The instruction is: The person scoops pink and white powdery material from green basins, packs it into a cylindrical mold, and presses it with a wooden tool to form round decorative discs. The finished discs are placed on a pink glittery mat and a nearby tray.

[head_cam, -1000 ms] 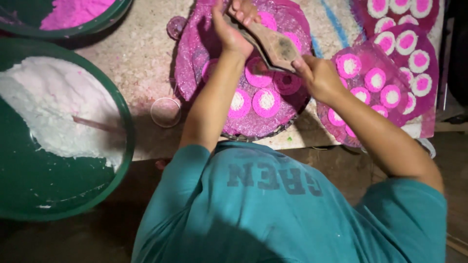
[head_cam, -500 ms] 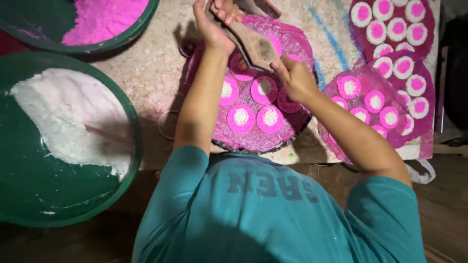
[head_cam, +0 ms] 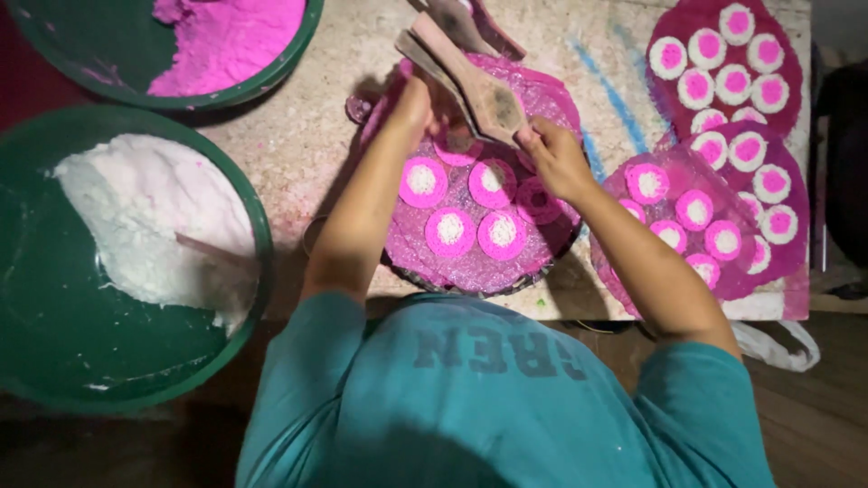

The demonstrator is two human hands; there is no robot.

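Two big green basins sit at the left of the bench (head_cam: 298,154): the nearer basin (head_cam: 226,361) holds white powder (head_cam: 145,226) with a stick lying in it, the farther basin (head_cam: 271,77) holds pink powder (head_cam: 226,36). Next in size, the round pink-dusted tray (head_cam: 551,244) in front of the person carries five pink discs with white centres (head_cam: 449,230), and more such discs fill the pink sheets (head_cam: 778,181) at the right. Against the frames from a second and half a second ago, the wooden mould (head_cam: 470,81) now rides higher over the tray's far edge, and the discs beneath it lie in plain sight; judged from that, a pressing stroke has ended and the mould is lifted clear. Mould long axis runs diagonally, from the far left down to the near right; its broad cupped end points toward the right hand (head_cam: 556,163), the narrow handle end points away to the upper left. Right hand fingers pinch the broad end. Left hand (head_cam: 418,104) is curled against the mould's underside, fingers pressed together; exact grip there I cannot tell.
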